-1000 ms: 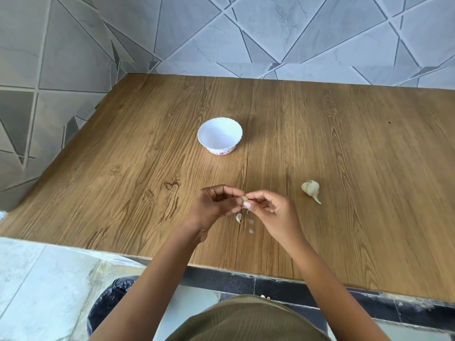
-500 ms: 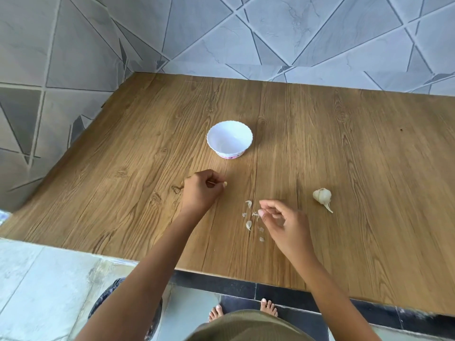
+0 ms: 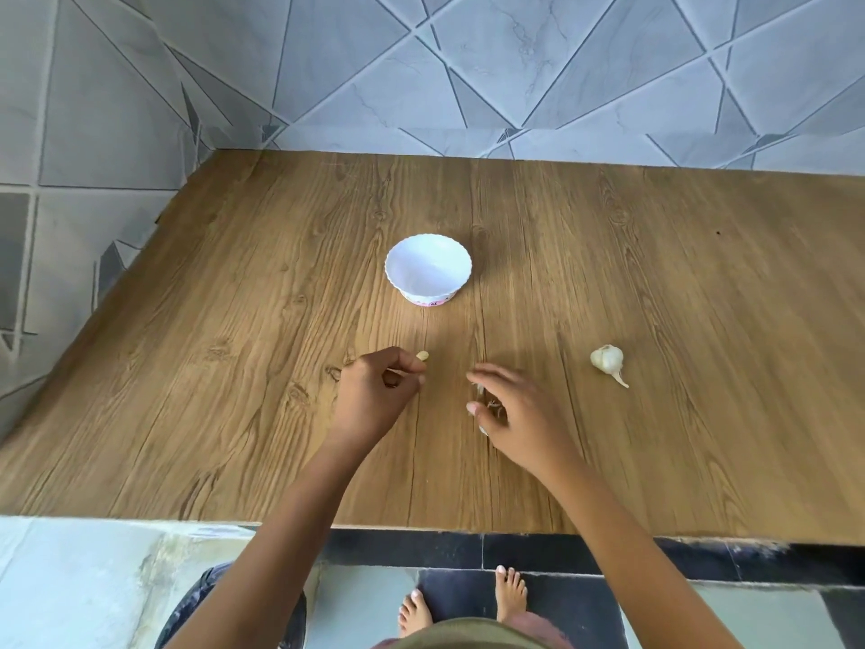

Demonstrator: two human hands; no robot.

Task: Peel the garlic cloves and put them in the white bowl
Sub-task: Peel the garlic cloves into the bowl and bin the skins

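The white bowl (image 3: pixel 428 269) stands on the wooden counter and looks empty. My left hand (image 3: pixel 374 391) is below and left of it, fingers curled, pinching a small peeled garlic clove (image 3: pixel 422 356) at its fingertips. Over a few scraps of garlic skin (image 3: pixel 480 391) on the counter, my right hand (image 3: pixel 515 414) hangs with its fingers spread and relaxed; I see no clove in it. The rest of the garlic bulb (image 3: pixel 607 360) lies alone to the right, with its stem pointing toward me.
The wooden counter (image 3: pixel 655 274) meets tiled walls at the back and on the left. Its front edge runs just under my forearms. Below it are the floor, my bare feet (image 3: pixel 510 592) and a dark bin (image 3: pixel 196 611).
My hands have parted. The left one carried the peeled clove left and forward, nearer the bowl. The right one sank to the skin scraps on the counter.
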